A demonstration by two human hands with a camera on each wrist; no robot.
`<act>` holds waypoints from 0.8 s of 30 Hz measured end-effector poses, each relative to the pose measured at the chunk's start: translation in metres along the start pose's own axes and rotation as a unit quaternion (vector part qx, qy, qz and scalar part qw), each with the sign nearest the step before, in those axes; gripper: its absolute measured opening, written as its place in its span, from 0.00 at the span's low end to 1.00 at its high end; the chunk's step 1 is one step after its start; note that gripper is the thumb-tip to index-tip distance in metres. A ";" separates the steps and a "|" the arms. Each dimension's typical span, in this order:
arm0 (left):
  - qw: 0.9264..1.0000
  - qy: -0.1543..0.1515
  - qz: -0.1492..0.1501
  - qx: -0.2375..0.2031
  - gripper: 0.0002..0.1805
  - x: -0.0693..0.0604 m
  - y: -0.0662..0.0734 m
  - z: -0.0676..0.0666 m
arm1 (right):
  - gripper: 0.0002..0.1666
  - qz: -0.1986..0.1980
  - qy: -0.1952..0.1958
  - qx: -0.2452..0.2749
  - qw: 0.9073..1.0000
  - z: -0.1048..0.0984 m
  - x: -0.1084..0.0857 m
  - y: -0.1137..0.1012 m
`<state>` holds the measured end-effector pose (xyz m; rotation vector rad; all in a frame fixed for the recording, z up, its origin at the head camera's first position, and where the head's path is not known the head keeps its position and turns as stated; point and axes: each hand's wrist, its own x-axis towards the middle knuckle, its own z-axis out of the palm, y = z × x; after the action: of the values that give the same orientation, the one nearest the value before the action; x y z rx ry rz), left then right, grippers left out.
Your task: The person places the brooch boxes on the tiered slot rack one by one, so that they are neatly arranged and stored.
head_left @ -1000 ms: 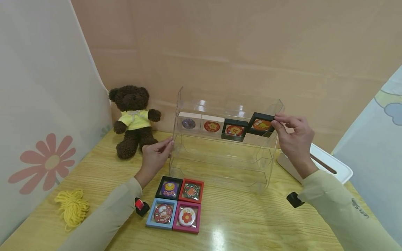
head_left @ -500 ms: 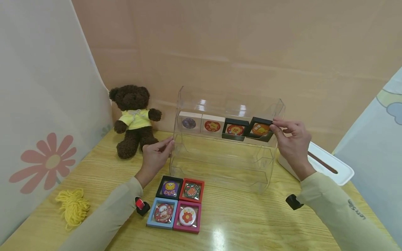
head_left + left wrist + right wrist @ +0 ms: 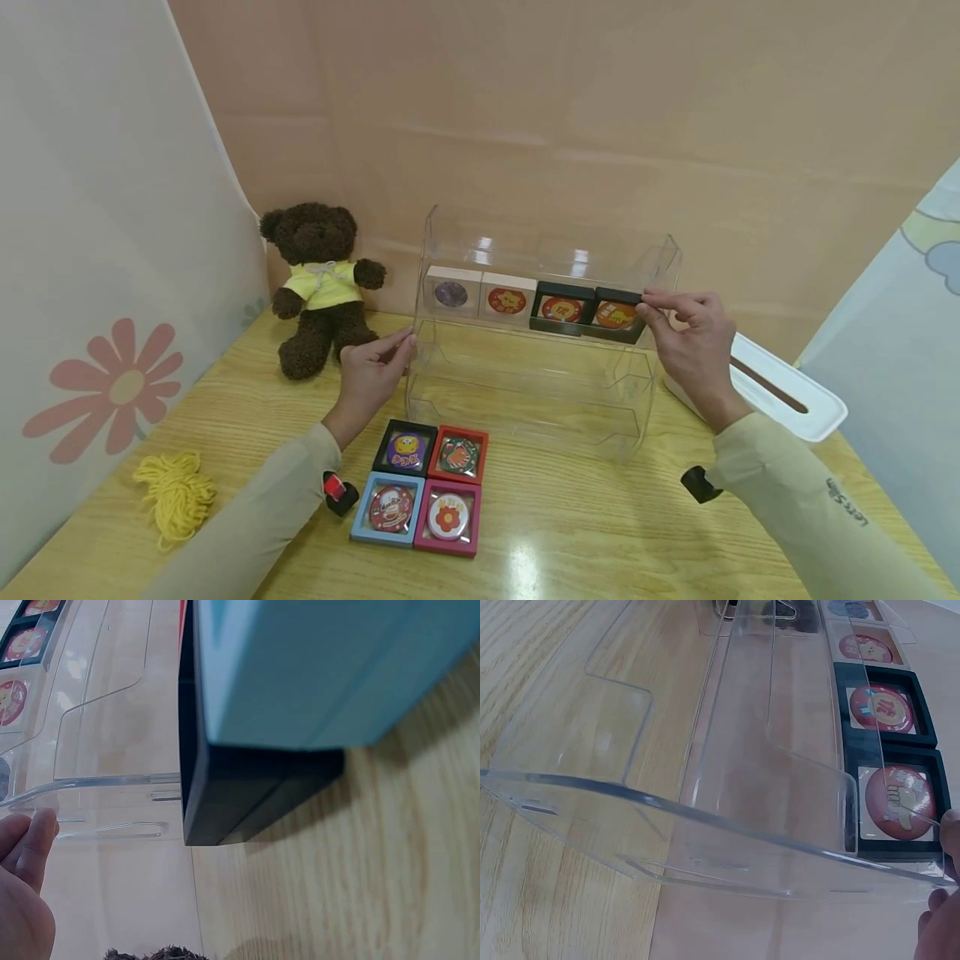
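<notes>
Right hand (image 3: 693,350) now, raised at the rack's right end, wrist bent inward, thumb and forefinger pinching the upper right corner of the round-badge box (image 3: 617,315). That box, black-framed, is on an upper shelf of the clear rack (image 3: 525,386), last on the right, side by side with another black box (image 3: 562,310) and two white boxes (image 3: 507,298). Over to the left hand (image 3: 371,375): lower, thumb and forefinger together on the rack's left side edge, forearm slanting in from below.

Around them, four framed boxes (image 3: 447,517) sit in a square block on the table (image 3: 585,533), in front of the rack: black, red, blue, pink. The right wrist partly covers a white slotted box (image 3: 783,392). Teddy bear (image 3: 318,292) behind the left hand, yellow yarn (image 3: 174,500) beyond the left forearm. From the right wrist, the rack's clear side panel crosses in front of the shelves.
</notes>
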<state>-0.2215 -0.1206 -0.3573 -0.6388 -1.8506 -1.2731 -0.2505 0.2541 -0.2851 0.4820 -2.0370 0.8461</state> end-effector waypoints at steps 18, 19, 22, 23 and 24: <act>1.000 -0.010 -0.019 0.005 0.09 -0.001 0.003 -0.001 | 0.09 -0.011 -0.012 -0.022 1.000 -0.001 -0.003 -0.003; 1.000 -0.010 -0.019 0.005 0.09 -0.001 0.003 -0.001 | 0.08 -0.012 -0.006 -0.021 1.000 -0.001 -0.003 -0.004; 1.000 -0.010 -0.019 0.005 0.09 -0.001 0.004 -0.001 | 0.09 -0.004 0.012 -0.019 1.000 -0.002 -0.003 -0.010; 1.000 -0.010 -0.019 0.004 0.09 0.000 0.004 -0.001 | 0.09 -0.001 0.019 -0.016 1.000 -0.003 -0.003 -0.013; 1.000 -0.010 -0.017 0.004 0.09 0.000 0.004 -0.002 | 0.09 0.001 0.026 -0.009 1.000 -0.003 -0.004 -0.016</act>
<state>-0.2178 -0.1205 -0.3548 -0.6200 -1.8890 -1.2864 -0.2366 0.2451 -0.2809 0.4434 -1.9953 0.8339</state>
